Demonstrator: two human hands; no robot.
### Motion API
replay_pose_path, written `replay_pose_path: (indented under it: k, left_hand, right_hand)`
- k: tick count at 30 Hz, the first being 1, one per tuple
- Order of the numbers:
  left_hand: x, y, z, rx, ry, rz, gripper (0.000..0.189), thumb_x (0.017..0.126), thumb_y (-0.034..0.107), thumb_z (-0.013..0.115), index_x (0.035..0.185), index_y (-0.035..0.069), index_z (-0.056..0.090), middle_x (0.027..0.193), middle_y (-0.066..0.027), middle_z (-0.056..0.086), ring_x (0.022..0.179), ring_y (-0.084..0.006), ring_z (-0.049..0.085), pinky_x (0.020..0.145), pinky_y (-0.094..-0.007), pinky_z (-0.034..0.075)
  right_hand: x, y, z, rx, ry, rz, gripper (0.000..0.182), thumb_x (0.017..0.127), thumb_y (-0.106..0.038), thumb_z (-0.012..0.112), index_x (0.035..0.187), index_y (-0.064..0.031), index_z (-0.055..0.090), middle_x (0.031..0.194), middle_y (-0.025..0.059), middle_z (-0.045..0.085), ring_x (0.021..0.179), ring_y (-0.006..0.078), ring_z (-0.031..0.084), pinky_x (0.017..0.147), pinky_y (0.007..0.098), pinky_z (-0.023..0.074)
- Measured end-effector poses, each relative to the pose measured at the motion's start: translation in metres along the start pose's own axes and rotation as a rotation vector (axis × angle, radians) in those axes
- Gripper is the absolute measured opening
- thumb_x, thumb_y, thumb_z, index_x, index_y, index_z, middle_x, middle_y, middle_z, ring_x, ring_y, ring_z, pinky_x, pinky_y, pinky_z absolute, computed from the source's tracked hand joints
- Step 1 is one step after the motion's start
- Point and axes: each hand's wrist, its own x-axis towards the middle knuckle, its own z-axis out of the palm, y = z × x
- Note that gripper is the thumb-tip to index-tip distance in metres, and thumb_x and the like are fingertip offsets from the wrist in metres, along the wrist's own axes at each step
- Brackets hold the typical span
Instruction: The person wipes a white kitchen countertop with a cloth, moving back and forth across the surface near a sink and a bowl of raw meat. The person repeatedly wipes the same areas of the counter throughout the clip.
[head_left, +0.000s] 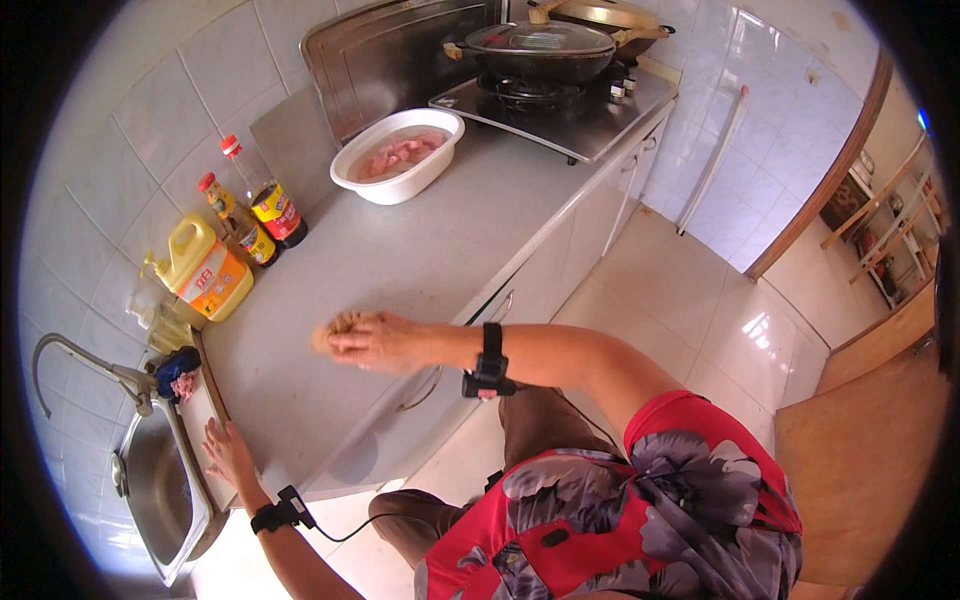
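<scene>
My right hand (382, 343) is closed around what looks like a crumpled brown cloth (341, 326), pressed to the grey countertop (352, 262). Motion blurs both the hand and the cloth. Beside the stainless steel sink (157, 480), my left hand (227, 454) rests with spread fingers on the pale ledge at the counter's end, holding nothing. A dark blue cloth (177, 370) and a pink, crumpled item (184, 386) lie by the base of the faucet (135, 382).
Along the tiled wall stand a yellow detergent jug (214, 277), two red-capped sauce bottles (274, 214) and a clear pump bottle (161, 326). Farther along, a white basin (394, 191) holds pink meat in water. A lidded wok (544, 60) sits on the gas stove (540, 120).
</scene>
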Motion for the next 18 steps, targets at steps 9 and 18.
replay_pose_path:
  k: [9,18]
  left_hand:
    - [-0.002,-0.002,-0.003,0.033,0.036,-0.003,0.048,0.089,0.041,0.038,0.132,0.019,0.039,0.139,0.0001,0.038,0.132,-0.0313,0.027,0.096,-0.0706,0.013]
    - [0.001,0.003,0.003,0.095,0.016,0.011,0.048,0.091,0.043,0.036,0.132,0.02,0.038,0.139,0.0005,0.038,0.132,-0.0306,0.028,0.096,-0.0702,0.015]
  right_hand:
    - [-0.034,0.008,-0.037,0.02,-0.1,0.1,0.029,0.083,-0.024,0.054,0.111,-0.0298,0.06,0.128,-0.0008,0.043,0.111,0.022,0.045,0.077,0.0443,0.0418]
    - [-0.175,0.171,-0.124,-0.387,-0.015,0.87,0.025,0.086,-0.025,0.048,0.108,-0.0329,0.059,0.128,0.0011,0.045,0.112,0.0307,0.044,0.091,0.052,0.0362]
